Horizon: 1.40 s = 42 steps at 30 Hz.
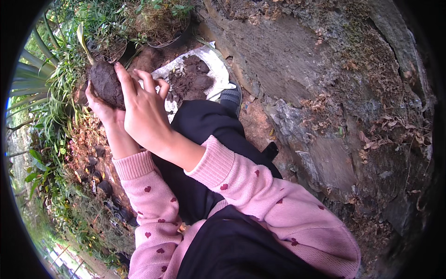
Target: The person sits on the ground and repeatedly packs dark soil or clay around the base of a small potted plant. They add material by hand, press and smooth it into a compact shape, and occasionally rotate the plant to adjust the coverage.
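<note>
A rounded ball of dark, moist soil (pixel 106 82) is raised in front of me, with a pale green plant shoot (pixel 82 40) sticking up from its top. My left hand (pixel 104 111) cups the ball from below and along its left side. Against its right side lies my right hand (pixel 144 104), index finger along the soil and the other fingers bent and spread. The right thumb is hidden. Beyond my hands, a white sheet or sack (pixel 217 73) on the ground bears a heap of loose dark soil (pixel 191 78) with rounded lumps.
A rock face (pixel 313 87) with dry leaves rises on my right. Potted plants in a dark pot (pixel 177 40) stand ahead, and long-leaved plants (pixel 62 94) line the left. My shoe (pixel 230 99) is by the sheet. A small black object (pixel 270 151) lies beside my leg.
</note>
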Available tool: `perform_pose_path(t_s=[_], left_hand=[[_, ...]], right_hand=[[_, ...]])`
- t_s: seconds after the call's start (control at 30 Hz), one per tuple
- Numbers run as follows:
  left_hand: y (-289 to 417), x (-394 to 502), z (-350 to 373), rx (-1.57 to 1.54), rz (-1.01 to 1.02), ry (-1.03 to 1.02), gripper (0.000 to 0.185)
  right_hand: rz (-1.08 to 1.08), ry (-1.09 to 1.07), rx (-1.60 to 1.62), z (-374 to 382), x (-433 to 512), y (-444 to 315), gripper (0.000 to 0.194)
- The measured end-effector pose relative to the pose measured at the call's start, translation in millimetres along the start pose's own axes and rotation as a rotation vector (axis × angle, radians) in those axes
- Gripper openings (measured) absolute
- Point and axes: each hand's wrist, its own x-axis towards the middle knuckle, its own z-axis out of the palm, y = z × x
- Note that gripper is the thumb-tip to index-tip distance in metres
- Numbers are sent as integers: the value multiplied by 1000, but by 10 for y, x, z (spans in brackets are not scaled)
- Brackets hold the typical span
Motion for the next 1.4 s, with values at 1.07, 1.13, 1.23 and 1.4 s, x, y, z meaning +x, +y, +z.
perform_pose_path(t_s=[1.07,1.13,1.23,1.4], left_hand=[[-249,-383,426,-77,-174,-262,52],[-217,-437,464,-40,-165,-271,51],[-185,-435,399,-23,-142,-274,53],[-186,-291,290,-197,-145,-250,53]], right_hand=[[9,-150,141,-405,707,378,32],[130,-314,270,-348,880,432,45],[233,-461,280,-317,1139,477,62],[227,-650,152,-54,1564,836,68]])
